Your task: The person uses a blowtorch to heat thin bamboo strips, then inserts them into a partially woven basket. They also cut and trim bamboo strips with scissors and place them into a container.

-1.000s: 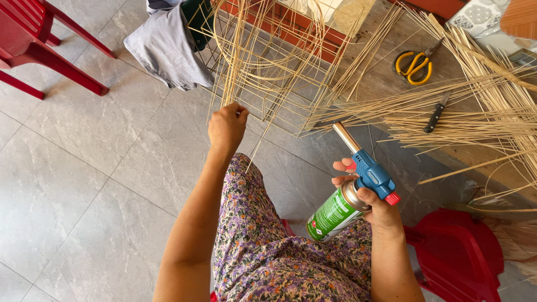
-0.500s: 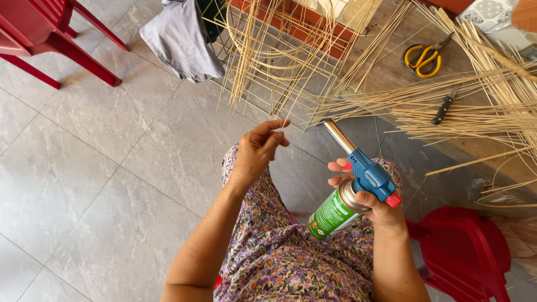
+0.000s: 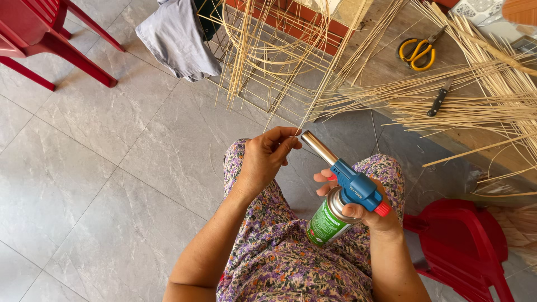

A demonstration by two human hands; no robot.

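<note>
My right hand [image 3: 373, 213] grips a gas torch [image 3: 339, 190]: a green canister with a blue head and a silver nozzle that points up and left. My left hand [image 3: 267, 155] is raised just left of the nozzle tip, its fingers pinched on a thin bamboo strip [image 3: 327, 81] that runs up toward a half-woven bamboo frame [image 3: 268, 50]. Both hands are over my lap, which is covered in purple floral cloth [image 3: 279, 257].
Loose bamboo strips [image 3: 481, 95] lie in a heap at the right, with yellow-handled scissors [image 3: 417, 51] and a dark knife [image 3: 438, 99] among them. A grey cloth [image 3: 178, 39] lies at the top. Red plastic chairs stand at the top left [image 3: 39, 33] and bottom right [image 3: 464, 246].
My left hand has drawn back from the woven frame toward the torch nozzle, now pinching a strip. The torch has stayed in my right hand, tilted slightly more upright.
</note>
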